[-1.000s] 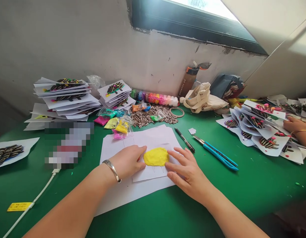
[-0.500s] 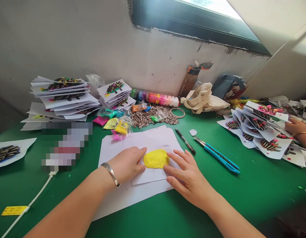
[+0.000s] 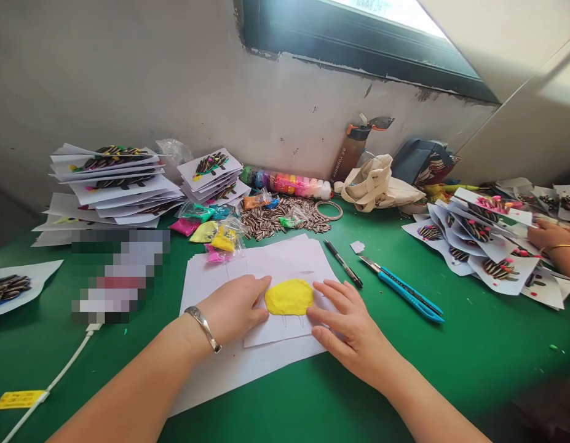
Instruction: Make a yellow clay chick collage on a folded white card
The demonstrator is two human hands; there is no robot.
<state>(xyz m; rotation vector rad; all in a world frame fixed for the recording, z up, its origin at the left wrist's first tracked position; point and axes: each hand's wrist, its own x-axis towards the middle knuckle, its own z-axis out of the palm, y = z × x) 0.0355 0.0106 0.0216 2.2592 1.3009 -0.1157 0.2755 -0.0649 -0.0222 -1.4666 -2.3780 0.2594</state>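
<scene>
A flattened oval of yellow modelling clay (image 3: 289,298) lies on a small white sheet (image 3: 275,332), with thin drawn leg lines showing below it. My left hand (image 3: 241,307) rests on the paper at the clay's left side, thumb and index finger apart, the other fingers hidden beneath. At the right edge of the clay lies my right hand (image 3: 347,320), its fingers spread and fingertips touching or very close to the rim. Under the small sheet is a stack of larger white paper (image 3: 211,375).
A pen (image 3: 344,264) and a blue utility knife (image 3: 404,289) lie right of the paper. Behind are bagged clay (image 3: 224,239), sunflower seeds (image 3: 261,221) and a tape ring (image 3: 329,211). Stacked seed pictures (image 3: 118,191) stand left; another person's hand (image 3: 554,240) is at far right.
The view has shifted slightly. My right fingertips have eased a little off the clay's right edge; my left hand keeps its place beside it.
</scene>
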